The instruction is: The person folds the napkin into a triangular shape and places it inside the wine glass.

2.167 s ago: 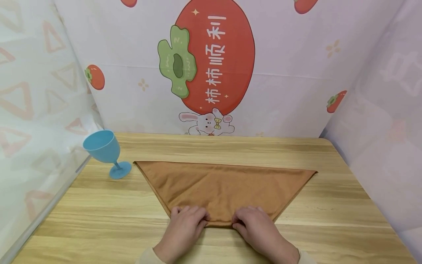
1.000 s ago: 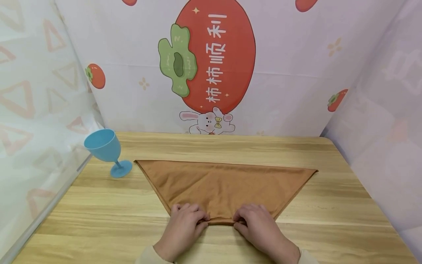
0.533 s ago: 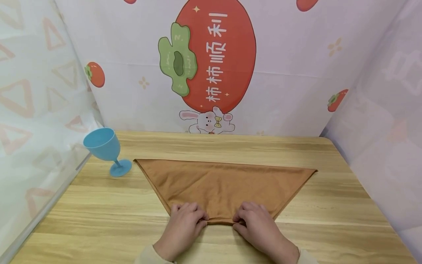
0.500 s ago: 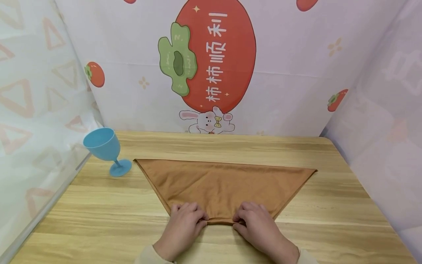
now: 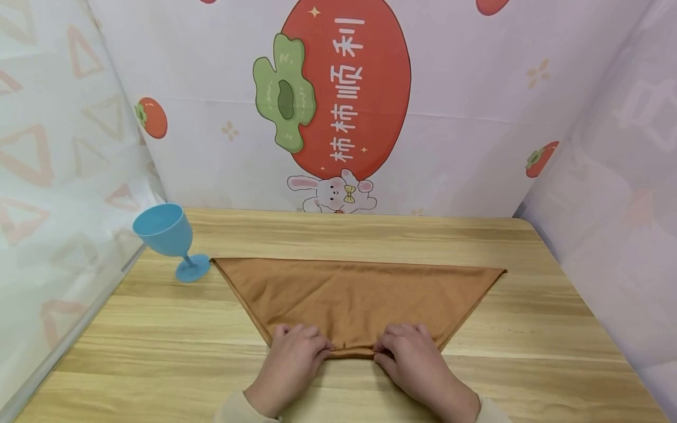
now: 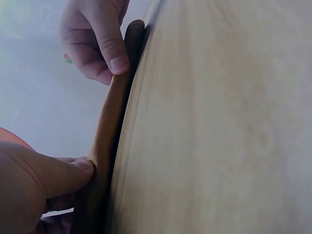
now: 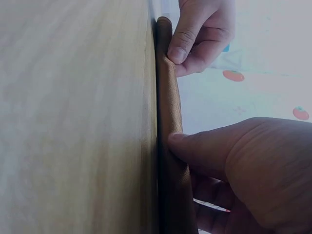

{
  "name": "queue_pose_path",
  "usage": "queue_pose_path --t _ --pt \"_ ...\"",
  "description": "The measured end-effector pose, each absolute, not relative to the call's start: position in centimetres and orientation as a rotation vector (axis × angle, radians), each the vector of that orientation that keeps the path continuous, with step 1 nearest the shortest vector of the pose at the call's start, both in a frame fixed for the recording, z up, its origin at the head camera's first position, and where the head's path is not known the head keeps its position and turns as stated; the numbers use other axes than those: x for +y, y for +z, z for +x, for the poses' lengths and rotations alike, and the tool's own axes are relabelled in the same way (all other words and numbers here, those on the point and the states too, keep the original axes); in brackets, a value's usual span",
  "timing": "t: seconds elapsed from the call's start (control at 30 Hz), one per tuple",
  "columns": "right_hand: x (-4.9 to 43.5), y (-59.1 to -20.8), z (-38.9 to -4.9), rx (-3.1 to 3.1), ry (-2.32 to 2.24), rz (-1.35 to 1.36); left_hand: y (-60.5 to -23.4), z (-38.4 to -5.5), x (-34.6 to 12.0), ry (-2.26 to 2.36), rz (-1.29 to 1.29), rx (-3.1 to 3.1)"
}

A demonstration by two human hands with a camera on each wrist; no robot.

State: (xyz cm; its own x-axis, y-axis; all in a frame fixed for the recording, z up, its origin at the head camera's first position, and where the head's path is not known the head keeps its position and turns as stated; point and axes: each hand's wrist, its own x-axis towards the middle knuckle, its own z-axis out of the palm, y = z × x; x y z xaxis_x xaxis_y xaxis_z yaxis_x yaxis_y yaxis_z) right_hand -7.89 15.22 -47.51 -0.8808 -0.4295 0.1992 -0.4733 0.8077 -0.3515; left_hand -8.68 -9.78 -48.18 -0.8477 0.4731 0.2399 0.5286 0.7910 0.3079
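Note:
A brown cloth [image 5: 359,299] lies folded on the table, its long straight edge at the back and its short near edge turned up into a narrow roll. My left hand [image 5: 296,361] pinches the left part of that rolled edge between thumb and fingers. At the right part, my right hand [image 5: 415,364] pinches the same edge in the same manner. Both wrist views show the rolled cloth [image 6: 105,131] as a thin tube just at the table surface, thumbs on the near side. The fingertips behind the roll are partly hidden.
A blue plastic goblet [image 5: 166,235] stands upright at the left, its foot close to the cloth's back left corner. The wooden table [image 5: 534,329] is bounded by a printed white backdrop [image 5: 465,164] behind and white side sheets.
The cloth has shifted slightly left, bringing its back left corner close to the goblet's foot. Both hands keep their pinch on the near edge, almost in place.

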Motion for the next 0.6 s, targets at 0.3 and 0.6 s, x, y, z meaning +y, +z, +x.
queue_pose_path --t 0.3,0.6 --pt "15.12 -47.39 -7.82 -2.877 0.560 0.719 -48.28 -8.83 -9.82 -0.608 -0.782 -2.821" --pt "15.10 -47.29 -7.77 -2.884 0.521 0.733 -48.34 -8.84 -9.85 -0.554 -0.774 -2.814"
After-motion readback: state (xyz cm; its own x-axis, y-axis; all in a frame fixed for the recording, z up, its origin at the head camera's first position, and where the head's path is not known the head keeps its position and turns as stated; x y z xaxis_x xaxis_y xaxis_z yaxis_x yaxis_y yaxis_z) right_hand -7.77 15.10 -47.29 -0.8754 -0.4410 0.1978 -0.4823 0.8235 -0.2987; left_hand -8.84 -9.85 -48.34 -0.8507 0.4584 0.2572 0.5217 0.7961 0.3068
